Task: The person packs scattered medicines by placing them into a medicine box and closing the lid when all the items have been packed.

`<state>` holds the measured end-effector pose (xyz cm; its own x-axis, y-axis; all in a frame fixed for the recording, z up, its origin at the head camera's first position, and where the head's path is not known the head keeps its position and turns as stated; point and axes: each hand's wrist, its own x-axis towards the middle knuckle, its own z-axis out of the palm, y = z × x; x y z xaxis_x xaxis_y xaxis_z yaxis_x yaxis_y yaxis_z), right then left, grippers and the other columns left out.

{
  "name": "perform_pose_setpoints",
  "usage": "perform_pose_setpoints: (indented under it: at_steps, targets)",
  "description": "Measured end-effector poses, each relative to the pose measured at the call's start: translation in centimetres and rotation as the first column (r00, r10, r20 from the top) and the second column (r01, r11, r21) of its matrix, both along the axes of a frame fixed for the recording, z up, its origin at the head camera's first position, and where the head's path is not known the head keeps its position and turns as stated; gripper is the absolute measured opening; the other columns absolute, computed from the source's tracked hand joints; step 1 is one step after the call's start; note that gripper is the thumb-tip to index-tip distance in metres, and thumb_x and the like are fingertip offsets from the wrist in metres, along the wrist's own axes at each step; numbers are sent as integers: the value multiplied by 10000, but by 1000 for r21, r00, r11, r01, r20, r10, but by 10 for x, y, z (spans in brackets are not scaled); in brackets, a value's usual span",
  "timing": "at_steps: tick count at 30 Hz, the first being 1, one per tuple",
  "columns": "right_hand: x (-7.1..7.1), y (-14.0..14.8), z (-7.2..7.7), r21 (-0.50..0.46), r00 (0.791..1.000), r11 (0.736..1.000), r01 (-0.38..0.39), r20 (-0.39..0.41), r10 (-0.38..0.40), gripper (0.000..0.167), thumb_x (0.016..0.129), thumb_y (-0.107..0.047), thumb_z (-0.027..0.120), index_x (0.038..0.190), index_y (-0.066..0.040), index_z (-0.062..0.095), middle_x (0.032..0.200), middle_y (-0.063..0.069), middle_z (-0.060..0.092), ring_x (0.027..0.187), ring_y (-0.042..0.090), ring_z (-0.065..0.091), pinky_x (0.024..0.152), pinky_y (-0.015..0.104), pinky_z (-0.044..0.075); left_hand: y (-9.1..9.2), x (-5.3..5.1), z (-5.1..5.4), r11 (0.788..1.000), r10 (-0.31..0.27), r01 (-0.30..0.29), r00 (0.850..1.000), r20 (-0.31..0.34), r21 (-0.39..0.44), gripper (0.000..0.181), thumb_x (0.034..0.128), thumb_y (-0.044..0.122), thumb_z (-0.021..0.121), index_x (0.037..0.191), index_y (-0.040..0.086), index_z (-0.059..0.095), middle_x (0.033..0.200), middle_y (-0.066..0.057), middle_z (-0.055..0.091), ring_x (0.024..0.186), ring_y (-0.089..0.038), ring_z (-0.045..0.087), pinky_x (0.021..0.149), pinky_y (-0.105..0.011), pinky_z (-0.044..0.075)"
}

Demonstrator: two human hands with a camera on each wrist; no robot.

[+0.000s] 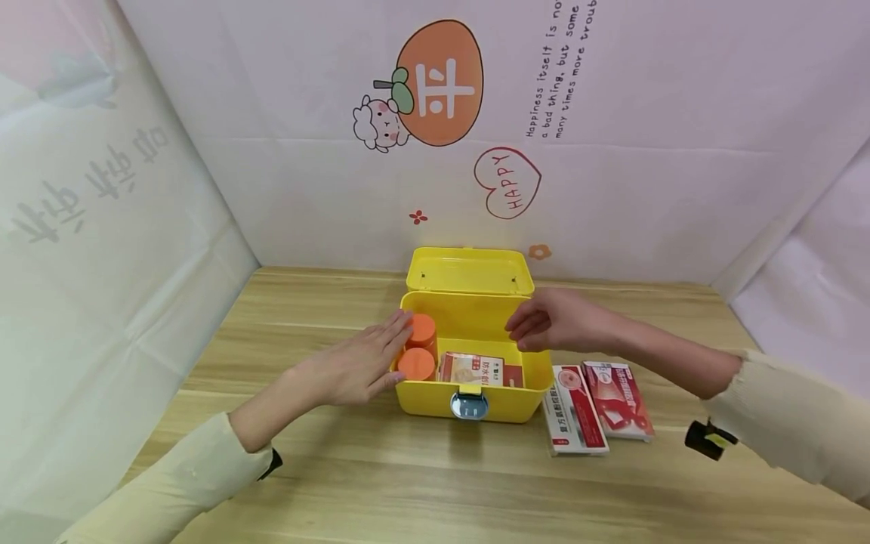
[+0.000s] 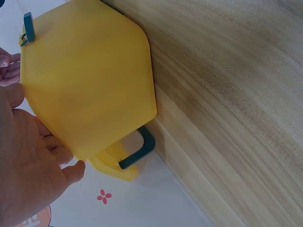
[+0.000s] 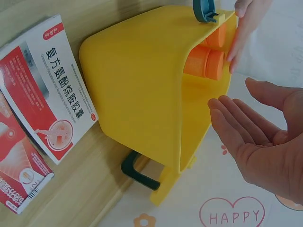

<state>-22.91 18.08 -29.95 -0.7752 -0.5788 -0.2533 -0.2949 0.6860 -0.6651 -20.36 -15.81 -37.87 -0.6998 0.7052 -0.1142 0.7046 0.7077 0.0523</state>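
A yellow box [image 1: 435, 400] with its lid [image 1: 469, 270] tipped back stands on the table. Inside, at the left, are two orange-capped bottles [image 1: 417, 363], with a small medicine carton [image 1: 472, 368] lying beside them at the front. My left hand [image 1: 360, 361] rests on the box's left rim, its fingers fairly straight. Over the right rim hovers my right hand [image 1: 564, 320], fingers loosely bent and holding nothing; the right wrist view shows a gap between its thumb and fingertips.
To the right of the box lie a white-and-red medicine carton [image 1: 575, 412] and a red-and-pink carton [image 1: 617, 400], side by side on the wooden table [image 1: 435, 483]. A dark green clasp [image 1: 470, 406] hangs at the box's front. A printed cloth [image 1: 306, 189] rises behind the table.
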Motion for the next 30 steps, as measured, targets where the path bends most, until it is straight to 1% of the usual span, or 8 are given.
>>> perform_pose_setpoints:
  at_steps: [3, 7, 13, 20, 24, 30]
  targets:
    - [5, 6, 0, -12, 1000, 1000, 19, -10, -19, 301, 909, -89, 718, 1187, 17, 674, 1142, 158, 718, 1013, 208, 712, 871, 341, 605, 0, 0, 1, 1000, -2, 2, 1000, -3, 1, 732, 1067, 487, 309, 1586, 1, 135, 1683, -155, 35, 1569, -288, 40, 1254, -460, 215]
    - [11, 12, -1, -22, 999, 999, 36, -11, -37, 316, 909, -109, 723, 1203, 0, 677, 1147, 138, 724, 1019, 214, 716, 860, 338, 607, 1, 0, 1, 1000, -2, 2, 1000, -8, 2, 731, 1066, 487, 311, 1585, 1, 140, 1683, -155, 42, 1569, -289, 45, 1253, -459, 216]
    - [18, 22, -2, -56, 998, 996, 63, -9, -64, 351, 921, -139, 714, 1234, 7, 656, 1162, 122, 724, 1037, 218, 715, 872, 342, 604, 0, 0, 0, 1000, -7, 7, 1000, -18, -4, 732, 1066, 490, 307, 1585, 0, 143, 1683, -152, 47, 1569, -284, 47, 1255, -452, 213]
    - [26, 35, -6, -99, 997, 993, 65, -35, -69, 346, 911, -139, 726, 1214, 16, 664, 1146, 131, 732, 1017, 222, 725, 834, 292, 607, -1, 1, 1, 1000, -10, 10, 1000, -21, 5, 727, 1067, 482, 312, 1581, -7, 152, 1681, -158, 58, 1568, -289, 57, 1254, -452, 213]
    - [30, 41, -9, -92, 995, 994, 66, -69, -73, 345, 904, -166, 738, 1201, -2, 676, 1140, 122, 738, 1020, 223, 721, 828, 287, 608, -1, 1, 1, 1000, -8, 8, 1000, -23, 1, 726, 1068, 481, 312, 1581, -9, 156, 1680, -159, 59, 1567, -290, 61, 1252, -456, 219]
    - [33, 51, -15, -82, 990, 991, 109, -75, -115, 371, 898, -179, 745, 1210, 8, 671, 1122, 122, 745, 1010, 224, 722, 825, 305, 611, -1, 0, 1, 1000, -12, 12, 1000, -25, -1, 723, 1068, 474, 319, 1579, -13, 162, 1679, -164, 66, 1567, -293, 66, 1251, -462, 223]
